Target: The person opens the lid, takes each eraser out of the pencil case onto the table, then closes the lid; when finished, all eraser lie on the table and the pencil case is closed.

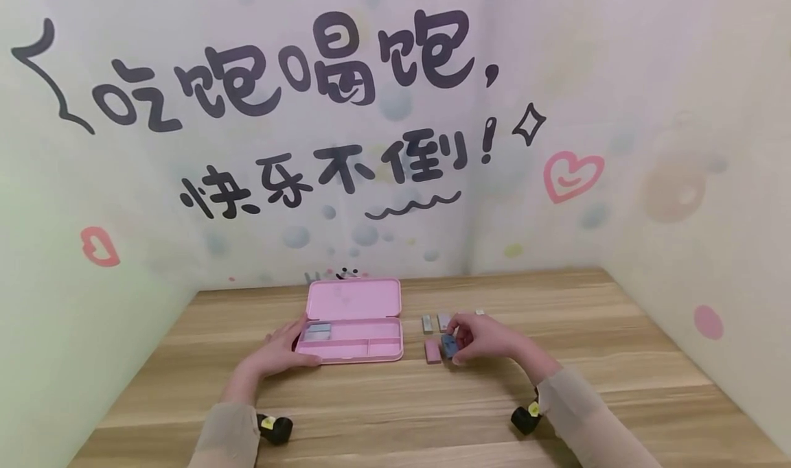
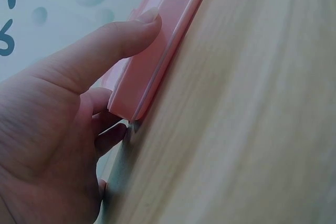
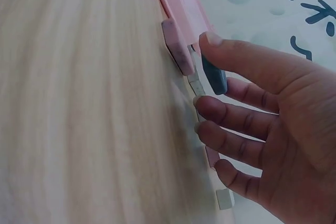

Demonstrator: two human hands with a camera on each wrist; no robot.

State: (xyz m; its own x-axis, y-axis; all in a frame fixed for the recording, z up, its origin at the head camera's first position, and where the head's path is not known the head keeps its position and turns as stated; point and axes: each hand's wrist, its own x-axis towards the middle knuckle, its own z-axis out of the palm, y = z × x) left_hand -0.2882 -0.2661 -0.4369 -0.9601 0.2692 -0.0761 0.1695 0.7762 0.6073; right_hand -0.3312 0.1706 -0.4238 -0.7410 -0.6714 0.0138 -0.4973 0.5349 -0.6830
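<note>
A pink pencil case (image 1: 354, 299) lies with its lid raised at the back. My left hand (image 1: 272, 355) holds the case's left end, the thumb (image 2: 142, 32) along its front side and the fingers round the end. Blue-grey and whitish blocks (image 1: 318, 331) sit in the case's back compartment, at the left. To the right, my right hand (image 1: 484, 337) pinches a dark blue eraser (image 1: 449, 346) between thumb and fingers. In the right wrist view the blue eraser (image 3: 214, 78) is tilted and raised off the table, its other fingers loosely bent. Just left of it lies a pink eraser (image 1: 432, 351).
Behind the right hand stand small blocks: a greyish one (image 1: 427, 324), a pale lilac one (image 1: 443, 322) and a whitish one (image 1: 479, 312), partly hidden. The wooden table (image 1: 395, 413) meets a printed wall (image 1: 432, 248) at the back. Side walls flank it.
</note>
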